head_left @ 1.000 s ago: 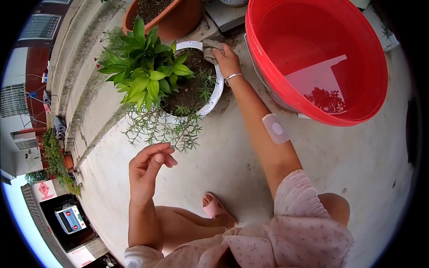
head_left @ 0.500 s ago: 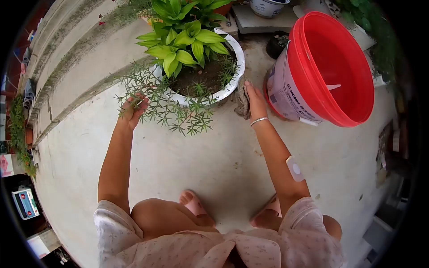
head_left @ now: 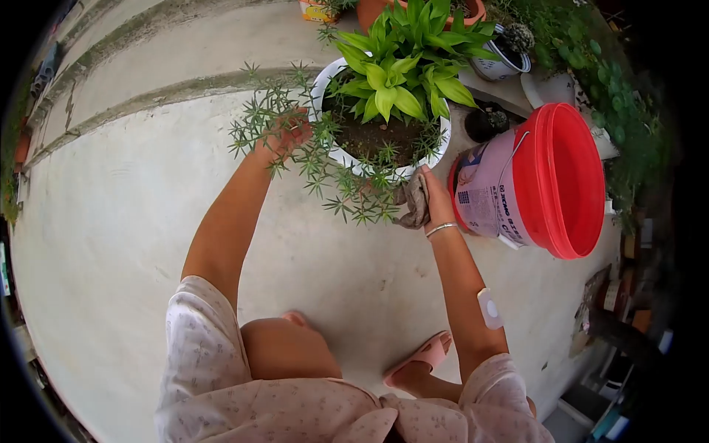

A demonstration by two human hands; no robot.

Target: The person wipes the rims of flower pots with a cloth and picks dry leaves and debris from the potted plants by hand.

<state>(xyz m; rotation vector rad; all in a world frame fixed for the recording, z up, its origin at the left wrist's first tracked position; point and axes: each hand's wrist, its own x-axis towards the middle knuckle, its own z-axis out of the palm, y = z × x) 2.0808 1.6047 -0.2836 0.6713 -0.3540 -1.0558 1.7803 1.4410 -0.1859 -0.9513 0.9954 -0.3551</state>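
A white round flowerpot (head_left: 319, 96) holds soil, a bright green leafy plant (head_left: 402, 85) and thin trailing stems (head_left: 354, 196) that spill over its left and front rim. My left hand (head_left: 284, 139) is at the pot's left side, fingers curled against its wall and partly hidden by the stems. On the front right side, my right hand (head_left: 436, 193) is closed round a crumpled grey-brown rag (head_left: 415, 201), with the fingertips up by the pot's rim. A red bucket (head_left: 543, 177) with a printed label stands close to the right of that hand.
Behind the bucket are a small black pot (head_left: 485, 124) and a white pot with a cactus (head_left: 502, 66). An orange pot (head_left: 473, 11) stands at the back. Concrete steps (head_left: 170, 66) rise at the far left, and pale concrete floor (head_left: 133, 207) lies around my feet.
My left hand has moved in from the outer stems to the pot's side. My right hand with the rag is now against the pot. The whole view has shifted and turned.
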